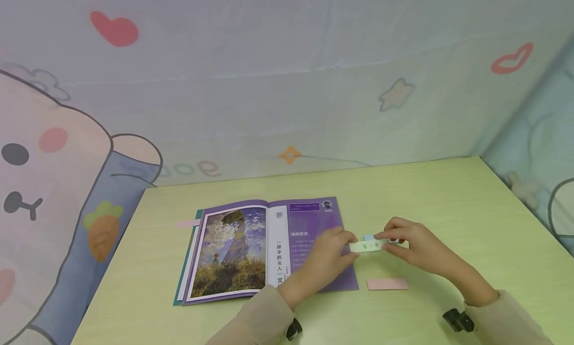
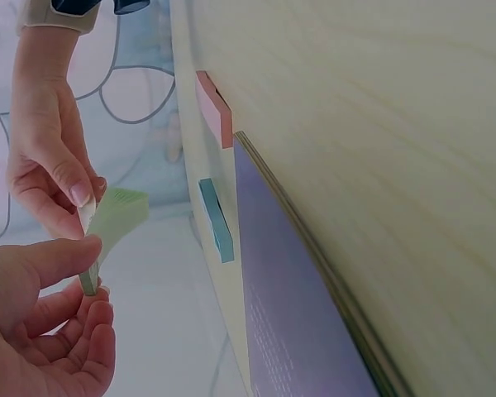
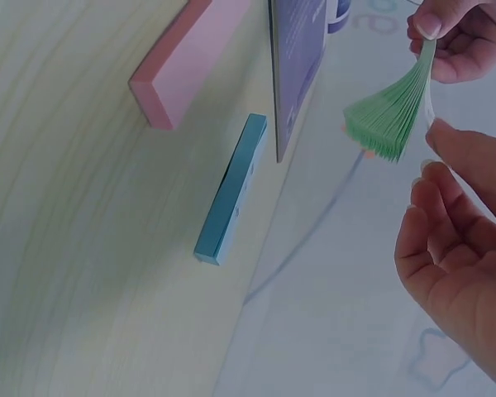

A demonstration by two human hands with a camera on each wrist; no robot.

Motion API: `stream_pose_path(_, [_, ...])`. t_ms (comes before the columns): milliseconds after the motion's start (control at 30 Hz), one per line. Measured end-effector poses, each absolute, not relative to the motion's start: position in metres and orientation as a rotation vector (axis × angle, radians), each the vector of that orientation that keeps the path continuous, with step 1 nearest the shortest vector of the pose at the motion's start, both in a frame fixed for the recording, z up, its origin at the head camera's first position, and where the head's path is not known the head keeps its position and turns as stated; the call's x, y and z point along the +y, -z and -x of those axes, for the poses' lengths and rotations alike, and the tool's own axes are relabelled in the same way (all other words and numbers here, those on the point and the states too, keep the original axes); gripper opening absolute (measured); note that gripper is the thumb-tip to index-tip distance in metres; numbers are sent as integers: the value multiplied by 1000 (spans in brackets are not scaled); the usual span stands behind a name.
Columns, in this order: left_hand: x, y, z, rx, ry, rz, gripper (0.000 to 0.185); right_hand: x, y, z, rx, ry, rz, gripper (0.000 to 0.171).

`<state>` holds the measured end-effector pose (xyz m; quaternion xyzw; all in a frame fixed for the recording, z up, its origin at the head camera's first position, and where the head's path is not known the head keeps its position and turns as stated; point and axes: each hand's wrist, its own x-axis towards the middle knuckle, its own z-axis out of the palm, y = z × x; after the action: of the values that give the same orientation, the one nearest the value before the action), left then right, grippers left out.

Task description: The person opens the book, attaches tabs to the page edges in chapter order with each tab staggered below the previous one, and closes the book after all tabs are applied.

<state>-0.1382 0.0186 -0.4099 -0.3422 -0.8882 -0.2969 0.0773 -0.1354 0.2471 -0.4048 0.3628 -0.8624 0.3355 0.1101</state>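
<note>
Between thumb and fingers my left hand (image 1: 329,253) pinches one end of a light green sticky note pad (image 1: 364,246) with handwriting on top. The pad's sheets fan out below in the right wrist view. My right hand (image 1: 414,243) pinches the far end of the top sheet (image 3: 431,107), which stands apart from the fanned sheets. Both hands are above the table. Below them lies a blue sticky note pad (image 3: 231,194), partly hidden in the head view. An open book (image 1: 347,278) with a purple page is beneath my left hand.
A pink sticky note pad (image 1: 387,284) lies right of the book. A pink tab (image 1: 187,224) sticks out from the book's left edge. The painting page (image 1: 230,255) is on the left. Behind the table (image 1: 448,200) hangs a printed cloth (image 1: 251,96).
</note>
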Motion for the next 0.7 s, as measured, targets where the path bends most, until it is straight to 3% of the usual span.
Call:
stream_pose_path(300, [19,410,139,-2648,860,1021,25,242,401,132,-2544,-1061,-979,24])
stream_pose_path(700, [21,411,140,-2641,894,991,23,239,393,128,-2812,-1424,-382,12])
